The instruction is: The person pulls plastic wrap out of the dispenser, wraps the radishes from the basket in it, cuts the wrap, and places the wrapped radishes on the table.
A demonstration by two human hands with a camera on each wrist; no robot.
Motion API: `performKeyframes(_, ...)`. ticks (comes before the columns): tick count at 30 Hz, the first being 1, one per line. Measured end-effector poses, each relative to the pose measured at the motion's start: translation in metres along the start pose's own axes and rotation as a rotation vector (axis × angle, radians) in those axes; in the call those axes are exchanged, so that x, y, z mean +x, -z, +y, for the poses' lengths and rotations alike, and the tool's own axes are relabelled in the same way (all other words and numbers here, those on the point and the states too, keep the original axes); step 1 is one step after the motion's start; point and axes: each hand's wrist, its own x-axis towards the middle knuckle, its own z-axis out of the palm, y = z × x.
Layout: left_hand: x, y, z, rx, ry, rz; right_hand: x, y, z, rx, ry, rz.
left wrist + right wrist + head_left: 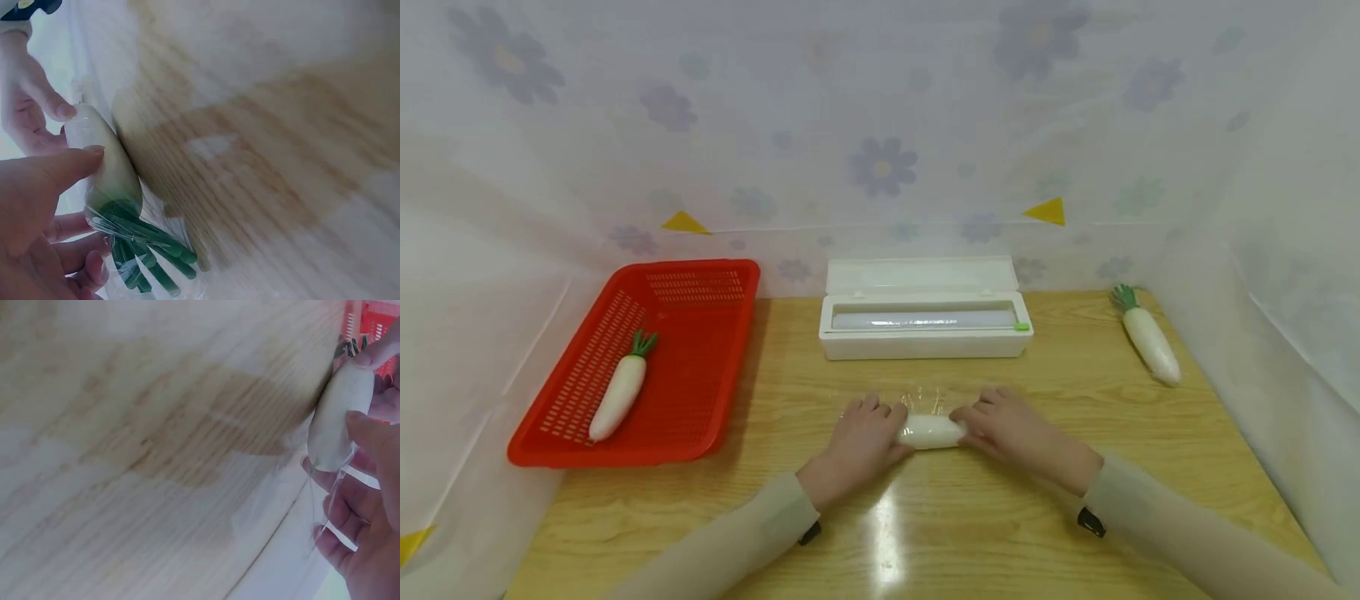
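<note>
A white radish [931,432] with green leaves lies crosswise on the table, wrapped in clear plastic film [922,402] that spreads a little beyond it on the far side. My left hand [867,435] grips the leafy end, its thumb on the white body and fingers behind. In the left wrist view the green leaves [147,250] show under wrinkled film. At the other end, my right hand [1015,437] holds the tapered tip between thumb and fingers. Loose film [325,503] hangs past that tip by the right fingers in the right wrist view.
Behind the hands stands a white film dispenser box [925,346], lid raised, with a film roll [925,320] inside. A red basket [718,400] at left contains another radish [619,396]. One more radish [1150,342] lies at the table's far right. Flowered curtains surround the table.
</note>
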Motion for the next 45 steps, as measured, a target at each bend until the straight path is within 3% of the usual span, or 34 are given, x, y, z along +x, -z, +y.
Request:
performKeyframes(5, -0.003, 0.001, 0.004, 0.049, -0.001, 0.022, -0.001, 0.004, -0.007, -0.002, 0.033, 0.014)
performKeyframes(11, 0.003, -0.004, 0.005, 0.148, 0.03, 0.068, 0.007, 0.002, -0.012, -0.148, 0.019, -0.008)
performKeyframes(14, 0.006, -0.005, 0.005, 0.179, 0.04, 0.053, 0.01, 0.0, -0.015, -0.193, 0.023, -0.012)
performKeyframes(22, 0.01, -0.001, 0.001, 0.01, 0.095, 0.02, 0.016, -0.001, -0.007, -0.064, 0.016, 0.026)
performKeyframes(26, 0.01, 0.002, -0.001, 0.062, 0.073, 0.034, 0.017, 0.0, -0.002, -0.085, 0.055, 0.06)
performKeyframes(30, 0.012, 0.005, 0.0, 0.116, 0.067, 0.029, 0.018, 0.004, -0.002, -0.148, 0.045, 0.036)
performKeyframes(35, 0.016, 0.003, 0.002, 0.156, 0.092, -0.006, 0.019, 0.003, -0.004, -0.184, -0.019, -0.01)
performKeyframes(38, 0.022, -0.002, 0.001, 0.175, 0.106, 0.006, 0.02, 0.0, -0.002, -0.172, -0.052, -0.031)
performKeyframes(42, 0.033, -0.01, -0.005, 0.214, 0.143, 0.02, 0.026, -0.007, 0.005, -0.173, -0.068, -0.027)
performKeyframes(45, 0.04, -0.013, -0.009, 0.234, 0.167, -0.015, 0.031, -0.01, 0.011, -0.168, -0.064, -0.022)
